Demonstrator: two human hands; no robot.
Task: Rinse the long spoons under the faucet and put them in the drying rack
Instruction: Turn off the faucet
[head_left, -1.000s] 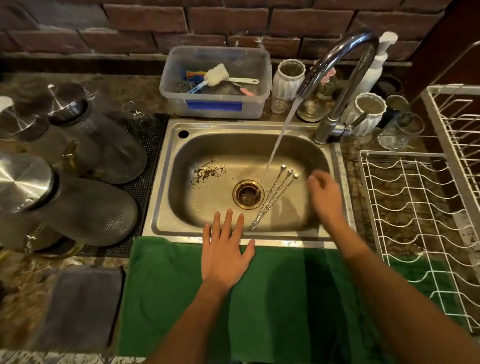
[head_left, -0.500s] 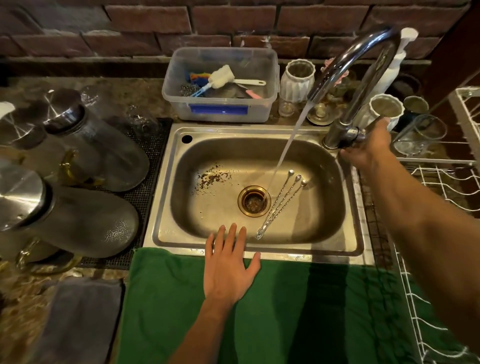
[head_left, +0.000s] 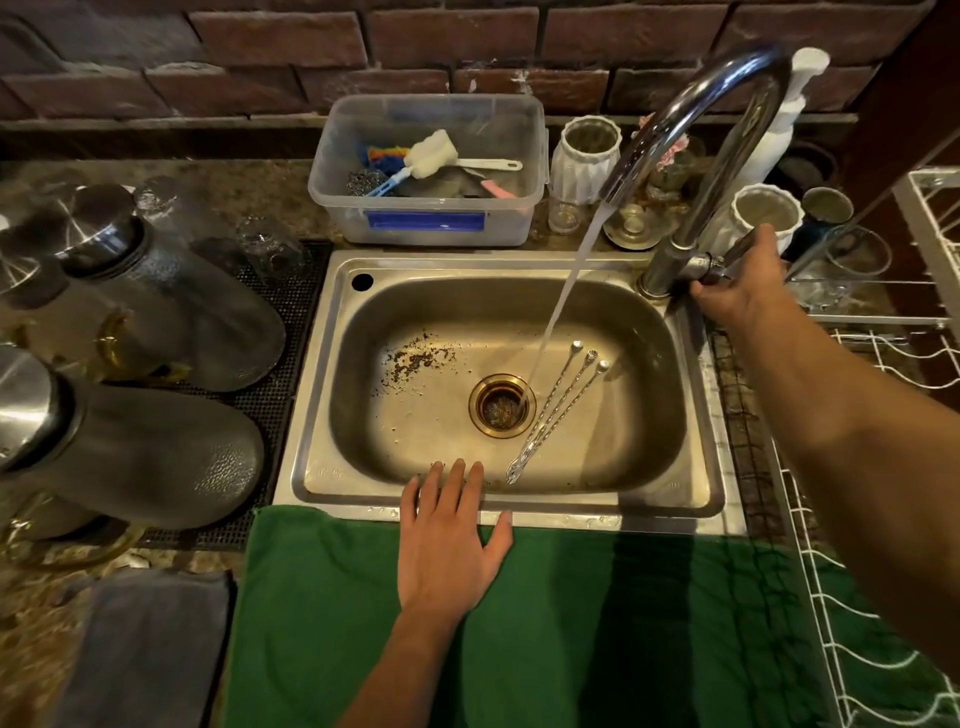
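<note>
Three long thin metal spoons (head_left: 556, 410) lie side by side on the bottom of the steel sink (head_left: 696, 499), just right of the drain (head_left: 501, 405). Water runs from the chrome faucet (head_left: 722, 119) and lands at the drain's right edge, beside the spoons. My right hand (head_left: 743, 283) grips the faucet's lever at the sink's back right corner. My left hand (head_left: 449, 540) rests flat, fingers spread, on the sink's front rim and the green towel (head_left: 597, 623). The white wire drying rack (head_left: 872, 545) stands to the right of the sink.
A clear plastic tub (head_left: 431, 171) with brushes and sponges sits behind the sink. White jars (head_left: 584, 156), glasses and a soap pump (head_left: 779, 119) crowd the back right. Large glass pitchers with metal lids (head_left: 156, 457) lie on a black mat at left. Brown crumbs (head_left: 415, 356) dot the sink floor.
My right hand rose from the sink basin near the spoons to the faucet lever and now grips it. The left hand and the spoons stayed put. Water keeps running.
</note>
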